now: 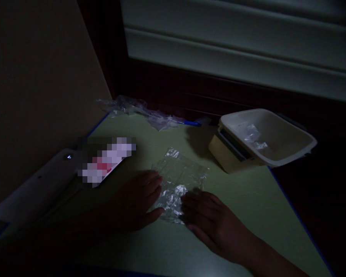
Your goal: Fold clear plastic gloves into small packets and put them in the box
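Note:
A clear, crinkled plastic bag [182, 173] lies flat on the pale green tabletop [219, 238], shining where light catches its creases. My left hand [142, 198] is at the bag's left edge, its fingers stretched out and the thumb apart from them. From the right, my right hand [206, 219] rests with extended fingers on the lower right part of the bag. Neither hand grips the plastic. The room is dim, so the fingertips of the right hand are hard to make out.
A cream plastic bin [236, 163] with clear wrapping inside stands tilted at the right edge. Crumpled clear bags [132, 105] and a blue pen-like object [192, 123] lie along the back. At left are a lit, blurred-out screen [108, 159] and a white power-bank-like device [37, 188].

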`<state>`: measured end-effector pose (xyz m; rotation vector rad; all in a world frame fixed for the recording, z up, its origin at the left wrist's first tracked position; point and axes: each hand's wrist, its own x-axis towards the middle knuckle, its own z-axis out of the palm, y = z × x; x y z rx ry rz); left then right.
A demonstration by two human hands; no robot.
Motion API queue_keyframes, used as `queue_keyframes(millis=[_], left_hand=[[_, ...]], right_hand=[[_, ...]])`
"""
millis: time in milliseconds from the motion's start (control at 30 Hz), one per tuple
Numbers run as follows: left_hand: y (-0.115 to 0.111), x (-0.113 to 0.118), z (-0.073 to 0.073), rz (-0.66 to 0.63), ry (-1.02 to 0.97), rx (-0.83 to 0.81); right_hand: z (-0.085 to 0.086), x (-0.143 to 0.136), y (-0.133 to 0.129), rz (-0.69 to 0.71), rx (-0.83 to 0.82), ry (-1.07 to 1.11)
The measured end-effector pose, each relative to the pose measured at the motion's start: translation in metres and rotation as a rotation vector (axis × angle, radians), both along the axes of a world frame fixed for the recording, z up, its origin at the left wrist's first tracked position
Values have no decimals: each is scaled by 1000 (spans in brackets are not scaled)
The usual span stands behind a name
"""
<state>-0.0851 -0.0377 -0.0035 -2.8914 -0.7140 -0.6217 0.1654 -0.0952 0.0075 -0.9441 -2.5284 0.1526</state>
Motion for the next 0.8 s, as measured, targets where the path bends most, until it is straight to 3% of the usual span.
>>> queue_keyframes(millis=[233,400,533,633,800], left_hand=[[-7,0,6,-85,98,-49],[-6,-1,6,-122,10,-9],[0,0,3,-103,51,-39],[0,1,4,-80,151,-65],[-7,2,9,-102,213,-67]], right_hand=[[4,3,4,59,-95,47],[6,10,10,41,-143,169],[5,15,12,-52,-91,179],[2,20,13,-201,-56,165],[-9,29,25,-468,-177,247]])
